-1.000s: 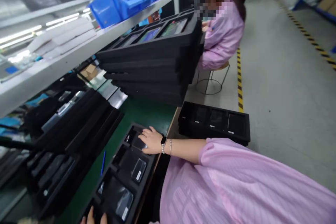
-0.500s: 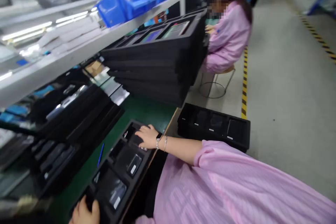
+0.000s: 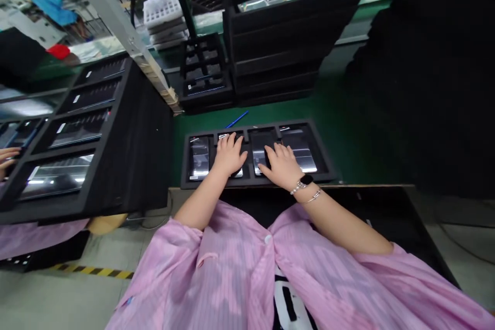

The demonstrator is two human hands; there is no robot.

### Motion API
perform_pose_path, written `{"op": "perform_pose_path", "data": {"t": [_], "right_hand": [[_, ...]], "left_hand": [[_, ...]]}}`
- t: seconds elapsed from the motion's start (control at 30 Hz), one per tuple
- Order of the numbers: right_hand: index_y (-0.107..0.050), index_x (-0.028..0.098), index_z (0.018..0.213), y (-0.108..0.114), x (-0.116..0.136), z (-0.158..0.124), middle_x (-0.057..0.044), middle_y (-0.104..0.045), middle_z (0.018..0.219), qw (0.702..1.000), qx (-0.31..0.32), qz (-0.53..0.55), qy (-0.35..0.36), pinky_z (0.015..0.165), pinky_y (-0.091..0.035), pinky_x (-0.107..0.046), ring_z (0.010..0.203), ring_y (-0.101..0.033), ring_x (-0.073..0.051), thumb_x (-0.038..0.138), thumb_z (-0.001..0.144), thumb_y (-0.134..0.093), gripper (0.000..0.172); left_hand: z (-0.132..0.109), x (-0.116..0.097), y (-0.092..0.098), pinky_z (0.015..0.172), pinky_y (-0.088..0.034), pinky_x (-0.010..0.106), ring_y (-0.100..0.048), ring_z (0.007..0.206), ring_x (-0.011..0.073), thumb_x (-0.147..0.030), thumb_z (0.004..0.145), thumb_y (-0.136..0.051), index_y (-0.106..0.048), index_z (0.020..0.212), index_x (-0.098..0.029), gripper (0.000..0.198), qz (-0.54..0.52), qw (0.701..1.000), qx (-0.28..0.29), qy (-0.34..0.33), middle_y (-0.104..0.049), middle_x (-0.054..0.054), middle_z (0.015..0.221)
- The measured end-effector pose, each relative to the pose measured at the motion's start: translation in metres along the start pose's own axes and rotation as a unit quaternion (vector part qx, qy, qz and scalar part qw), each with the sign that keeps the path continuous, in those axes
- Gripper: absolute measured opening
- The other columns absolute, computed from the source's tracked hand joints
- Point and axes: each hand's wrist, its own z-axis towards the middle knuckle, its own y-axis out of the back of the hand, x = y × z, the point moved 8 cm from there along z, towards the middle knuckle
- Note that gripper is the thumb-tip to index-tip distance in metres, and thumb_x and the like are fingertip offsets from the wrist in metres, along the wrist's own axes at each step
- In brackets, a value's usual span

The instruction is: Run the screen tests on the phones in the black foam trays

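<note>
A black foam tray [image 3: 328, 165] with a row of pockets lies on the green bench in front of me, each pocket holding a glossy dark panel [image 3: 200, 157]. My left hand [image 3: 229, 154] lies flat on the second pocket from the left, fingers spread. My right hand [image 3: 281, 165], with a watch and bracelet at the wrist, rests flat on the third pocket, fingers stretched out. Neither hand holds anything.
A blue pen [image 3: 236, 119] lies behind the tray. Stacks of black trays [image 3: 286, 36] stand behind, a tall dark stack [image 3: 429, 72] at the right, and a tray stack with panels [image 3: 77, 134] at the left. Another person's hand [image 3: 7, 157] shows at the far left edge.
The view has swung from looking along the line to facing the bench squarely. My left hand has come onto the tray beside my right hand, which stayed on it.
</note>
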Motion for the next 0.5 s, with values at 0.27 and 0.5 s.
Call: {"op": "perform_pose_path", "data": {"t": [0.27,0.5], "right_hand": [[-0.062,0.01,0.134,0.004,-0.009,-0.007,-0.019,-0.065,0.136,0.995,-0.061,0.055,0.05,0.121,-0.039,-0.056,0.133,-0.057,-0.034,0.044,0.094,-0.056,0.052],[-0.067,0.014,0.127,0.005,-0.011,-0.008,-0.02,-0.067,0.133,0.991,-0.081,0.075,0.069,0.117,-0.042,-0.06,0.132,-0.059,-0.036,0.045,0.092,-0.06,0.047]], "left_hand": [[0.004,0.0,-0.012,0.128,-0.026,0.06,-0.037,0.152,0.0366,-0.019,0.097,-0.048,-0.041,0.161,-0.024,0.065,-0.013,1.0,-0.018,0.021,-0.045,0.014,0.162],[0.011,-0.004,-0.018,0.126,-0.024,0.067,-0.035,0.152,0.0414,-0.013,0.094,-0.051,-0.052,0.154,-0.025,0.061,-0.034,0.999,-0.024,0.016,-0.045,0.017,0.159]]}}
